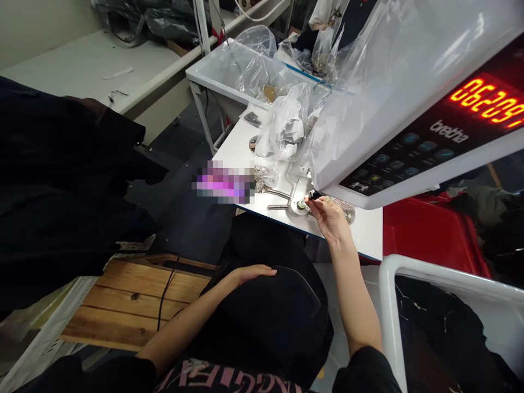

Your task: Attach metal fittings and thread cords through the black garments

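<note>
The right hand [328, 218] has thumb and fingers drawn together at a small dark piece [314, 195]; whether they grip it cannot be told. The left hand [254, 273] lies flat, fingers straight, on the dark-clad lap. Just left of the right hand's fingertips sits a round fitting [302, 205], white with a pale green centre. Beyond, on the table [370, 234], a clear bag [284, 128] holds crumpled white pieces; right of the hand, a white bin [386, 289] contains dark cloth.

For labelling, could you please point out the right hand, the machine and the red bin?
Right hand [331, 219], head view: its middle.
Machine [420, 143], head view: its control panel.
Red bin [426, 233], head view: its wall.
</note>
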`<state>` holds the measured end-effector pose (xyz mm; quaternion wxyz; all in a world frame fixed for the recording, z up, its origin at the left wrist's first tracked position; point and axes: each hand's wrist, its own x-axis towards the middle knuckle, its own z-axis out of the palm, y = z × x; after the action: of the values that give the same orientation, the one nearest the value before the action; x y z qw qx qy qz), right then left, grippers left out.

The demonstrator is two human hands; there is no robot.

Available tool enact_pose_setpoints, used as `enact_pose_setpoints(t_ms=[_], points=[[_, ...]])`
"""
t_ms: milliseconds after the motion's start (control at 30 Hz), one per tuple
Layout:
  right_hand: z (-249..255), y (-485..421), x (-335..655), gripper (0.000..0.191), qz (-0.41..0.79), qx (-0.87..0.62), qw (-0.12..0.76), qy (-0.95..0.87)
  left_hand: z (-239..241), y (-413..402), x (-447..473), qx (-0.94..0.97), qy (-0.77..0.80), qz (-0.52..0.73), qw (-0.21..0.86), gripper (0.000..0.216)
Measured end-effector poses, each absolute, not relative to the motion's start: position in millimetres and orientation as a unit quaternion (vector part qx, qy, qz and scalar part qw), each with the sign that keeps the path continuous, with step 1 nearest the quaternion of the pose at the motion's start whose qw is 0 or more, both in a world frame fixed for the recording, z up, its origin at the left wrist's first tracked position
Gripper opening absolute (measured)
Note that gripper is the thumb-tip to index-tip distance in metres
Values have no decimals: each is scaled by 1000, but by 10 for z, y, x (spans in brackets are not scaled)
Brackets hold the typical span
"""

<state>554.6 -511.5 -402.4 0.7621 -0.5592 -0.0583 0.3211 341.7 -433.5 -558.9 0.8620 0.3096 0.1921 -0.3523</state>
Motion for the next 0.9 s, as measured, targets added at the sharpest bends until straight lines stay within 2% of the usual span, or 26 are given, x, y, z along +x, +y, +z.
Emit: enact_pose_setpoints(t_ms=[433, 900], points=[[-4011, -5122, 5450, 6, 360, -508, 781, 49, -5598, -4334, 3432, 309, 196, -357, 859, 45], [-4026, -5080, 5414, 10, 329, -492, 804, 58, -5547, -4344, 3408, 316, 203, -348, 859, 40]])
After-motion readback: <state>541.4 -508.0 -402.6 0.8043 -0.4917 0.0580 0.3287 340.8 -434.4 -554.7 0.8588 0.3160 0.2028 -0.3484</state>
